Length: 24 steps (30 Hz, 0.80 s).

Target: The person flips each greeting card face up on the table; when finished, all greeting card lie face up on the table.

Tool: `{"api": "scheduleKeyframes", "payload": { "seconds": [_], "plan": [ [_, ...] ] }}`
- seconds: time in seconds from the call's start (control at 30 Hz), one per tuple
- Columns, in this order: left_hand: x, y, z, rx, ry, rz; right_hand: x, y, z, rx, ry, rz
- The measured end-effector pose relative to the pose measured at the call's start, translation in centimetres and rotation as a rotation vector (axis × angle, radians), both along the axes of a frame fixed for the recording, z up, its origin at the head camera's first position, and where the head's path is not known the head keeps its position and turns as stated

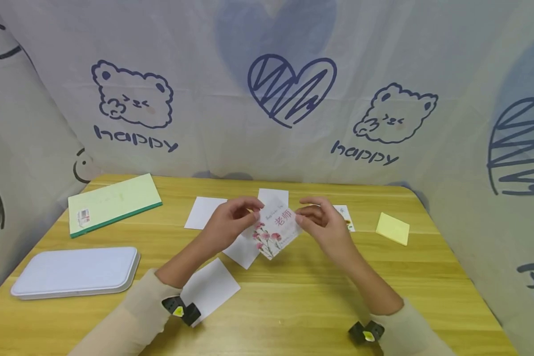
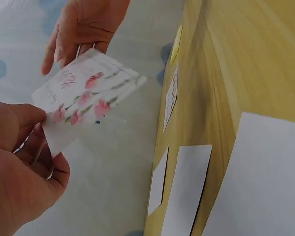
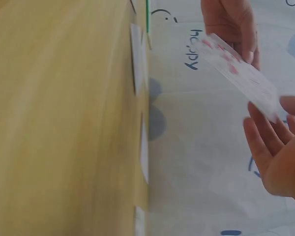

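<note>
Raised above the table is a square card (image 1: 271, 232) printed with pink flowers and red characters, tilted so that one corner points down. My left hand (image 1: 231, 222) pinches its left corner between thumb and fingers. At the opposite corner, my right hand (image 1: 327, 225) grips it with the thumb in front and the fingers behind. In the left wrist view the card (image 2: 83, 93) spans the gap between both hands, its far edge looking layered. Seen from the right wrist, the card (image 3: 241, 73) slants down toward the right fingers (image 3: 265, 132).
White sheets (image 1: 213, 291) lie below and behind the left hand. A small printed card (image 1: 346, 217) is partly hidden by the right hand. Yellow sticky notes (image 1: 392, 229) lie at right; a pale green pad (image 1: 115, 205) and a white case (image 1: 77, 272) at left. Cloth (image 1: 213, 123) hangs behind the table.
</note>
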<state>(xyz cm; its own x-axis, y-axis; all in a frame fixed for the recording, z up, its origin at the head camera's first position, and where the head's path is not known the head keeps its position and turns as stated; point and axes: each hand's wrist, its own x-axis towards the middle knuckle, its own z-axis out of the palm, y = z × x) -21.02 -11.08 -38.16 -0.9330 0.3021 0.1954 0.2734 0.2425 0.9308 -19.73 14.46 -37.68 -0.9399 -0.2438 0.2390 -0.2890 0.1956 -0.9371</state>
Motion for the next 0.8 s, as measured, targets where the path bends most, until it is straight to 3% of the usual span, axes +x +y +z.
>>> {"api": "scheduleKeyframes", "payload": {
  "seconds": [0.13, 0.23, 0.37, 0.53, 0.8],
  "plan": [
    [0.3, 0.6, -0.2, -0.084, 0.016, -0.089, 0.3, 0.0, 0.3, 0.224, 0.084, 0.043],
    [0.3, 1.1, -0.4, -0.111, 0.025, -0.139, 0.6, 0.4, 0.2, 0.323, 0.114, 0.027],
    [-0.1, 1.6, -0.8, -0.125, -0.002, -0.177, 1.0, 2.4, -0.3, 0.299, 0.065, -0.061],
    [-0.9, 3.0, -1.7, -0.172, -0.087, -0.282, 1.4, 5.8, -1.4, 0.242, -0.051, -0.129],
    [-2.7, 8.4, -3.7, -0.178, -0.174, -0.378, 1.3, 10.6, -2.8, 0.380, -0.099, -0.184]
  ]
}}
